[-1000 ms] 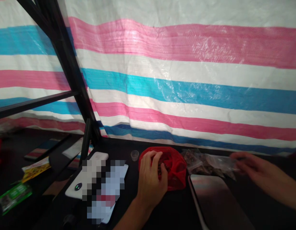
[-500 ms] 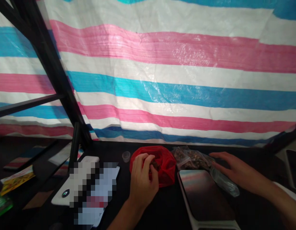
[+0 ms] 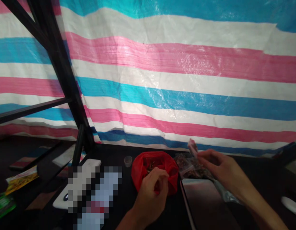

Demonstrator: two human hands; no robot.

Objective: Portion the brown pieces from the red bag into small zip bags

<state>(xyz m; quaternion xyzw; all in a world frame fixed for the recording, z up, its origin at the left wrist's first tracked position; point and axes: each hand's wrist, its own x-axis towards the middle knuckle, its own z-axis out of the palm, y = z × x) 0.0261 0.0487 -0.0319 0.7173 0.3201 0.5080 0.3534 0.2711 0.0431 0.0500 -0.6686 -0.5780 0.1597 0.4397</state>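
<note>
A red plastic bag [image 3: 138,166] stands with its mouth rolled open, small brown pieces [image 3: 151,165] inside. My left hand [image 3: 152,193] is over its near edge, fingertips pressed together; whatever they pinch is hidden. Between thumb and fingers of my right hand [image 3: 218,169] is a small clear plastic bag [image 3: 193,148], raised and blurred, its contents unclear. Below it lies a heap of small zip bags [image 3: 189,167] filled with brown bits. Clear crumpled plastic [image 3: 229,195] sits partly under my right wrist.
A flat device with a dark glossy top [image 3: 205,201] lies in front of the heap. Left of the red bag are a small clear cup [image 3: 128,161], a white device [image 3: 94,164] and a blurred-out pale slab [image 3: 111,179]. Behind hangs a striped sheet [image 3: 162,76]; a black frame [image 3: 61,73] rises at left.
My left hand has come out of the red bag toward me, fingers now pinched. My right hand, previously open beside the heap, has closed on a small plastic bag and raised it.
</note>
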